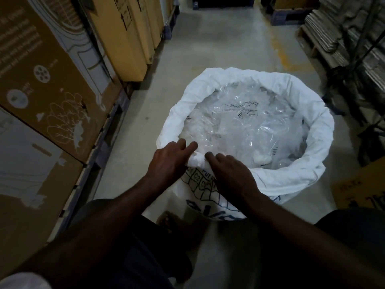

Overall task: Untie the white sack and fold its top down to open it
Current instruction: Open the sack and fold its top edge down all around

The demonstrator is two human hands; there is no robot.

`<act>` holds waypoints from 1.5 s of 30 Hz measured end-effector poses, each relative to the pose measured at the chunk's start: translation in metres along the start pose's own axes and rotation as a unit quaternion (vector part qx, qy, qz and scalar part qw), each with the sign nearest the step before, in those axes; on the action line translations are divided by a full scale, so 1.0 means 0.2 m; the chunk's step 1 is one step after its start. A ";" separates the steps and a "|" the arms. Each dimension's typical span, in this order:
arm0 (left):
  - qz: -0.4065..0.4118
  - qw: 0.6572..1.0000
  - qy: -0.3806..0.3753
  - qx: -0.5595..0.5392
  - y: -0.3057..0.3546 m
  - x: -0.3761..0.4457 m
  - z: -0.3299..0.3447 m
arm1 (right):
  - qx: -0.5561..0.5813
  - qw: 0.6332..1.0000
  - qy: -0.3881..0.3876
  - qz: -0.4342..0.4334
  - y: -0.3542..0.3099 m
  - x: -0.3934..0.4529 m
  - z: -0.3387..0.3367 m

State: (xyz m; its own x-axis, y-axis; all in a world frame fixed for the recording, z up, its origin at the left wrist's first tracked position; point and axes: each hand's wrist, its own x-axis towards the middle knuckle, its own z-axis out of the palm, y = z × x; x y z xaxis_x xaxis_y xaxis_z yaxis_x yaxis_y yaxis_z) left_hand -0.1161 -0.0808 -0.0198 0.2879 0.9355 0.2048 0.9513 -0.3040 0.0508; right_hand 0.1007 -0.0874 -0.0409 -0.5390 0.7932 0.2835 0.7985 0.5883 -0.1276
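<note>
White sack (295,174) stands upright on concrete floor (145,113), mouth up, wide open, top rolled down w/ blue print on near side. Left hand (168,161) & right hand (231,174) pinch near rim, fingers curled over fold. Clear plastic bags (245,126) inside.

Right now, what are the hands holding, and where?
Both the left hand and right hand grip the white sack at the near edge of its rolled-down rim.

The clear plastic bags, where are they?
In the head view, the clear plastic bags lie inside the open white sack, right of centre, just beyond both hands on its near rim.
</note>
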 end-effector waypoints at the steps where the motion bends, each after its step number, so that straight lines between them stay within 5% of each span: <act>1: 0.010 0.999 -0.022 -0.034 0.00 -0.01 0.00 | -0.019 1.000 0.000 -0.023 0.00 0.00 0.02; 6: 0.091 0.954 -0.272 -0.086 -0.07 -0.04 -0.08 | -0.066 0.989 0.054 -0.121 -0.05 -0.04 0.10; 10: 0.124 0.942 -0.308 0.039 0.00 0.13 -0.10 | -0.093 0.976 0.090 -0.173 -0.10 -0.07 0.12; 12: 0.196 0.928 -0.304 0.091 0.05 0.18 -0.10 | -0.088 0.974 0.095 -0.185 -0.10 -0.10 0.10; 15: 0.316 0.912 -0.249 0.077 0.05 0.20 -0.05 | -0.037 0.988 -0.003 -0.149 -0.08 -0.14 0.05; 19: 0.311 0.930 -0.185 -0.068 -0.04 0.11 0.05 | 0.021 0.992 -0.094 -0.083 -0.02 -0.22 -0.12; 23: 0.299 0.946 -0.109 -0.065 -0.03 -0.03 0.13 | -0.099 0.988 -0.115 -0.019 0.22 -0.32 -0.26; 26: 0.237 0.965 -0.100 -0.053 0.04 -0.04 0.14 | -0.088 0.984 -0.155 0.008 0.33 -0.39 -0.25; 32: 0.241 0.946 -0.205 -0.070 0.32 -0.02 0.05 | -0.037 0.995 -0.082 -0.039 0.34 -0.44 -0.16; 35: 0.225 0.949 -0.187 -0.116 0.43 0.02 0.08 | -0.064 0.995 -0.053 -0.061 0.34 -0.46 -0.15; 42: 0.245 0.961 -0.126 0.010 0.49 -0.02 0.19 | -0.067 0.983 -0.142 0.092 0.39 -0.61 -0.28; 45: 0.217 0.963 -0.157 0.021 0.52 0.00 0.22 | -0.079 0.987 -0.066 0.121 0.42 -0.70 -0.22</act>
State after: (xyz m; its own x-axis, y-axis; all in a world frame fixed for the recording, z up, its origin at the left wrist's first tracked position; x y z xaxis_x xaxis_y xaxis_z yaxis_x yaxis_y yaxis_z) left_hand -0.0120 -0.1048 -0.0566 0.6717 0.7330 -0.1075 0.7362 -0.6766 -0.0142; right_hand 0.2544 -0.1554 -0.0494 -0.3488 0.9275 0.1343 0.9346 0.3549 -0.0235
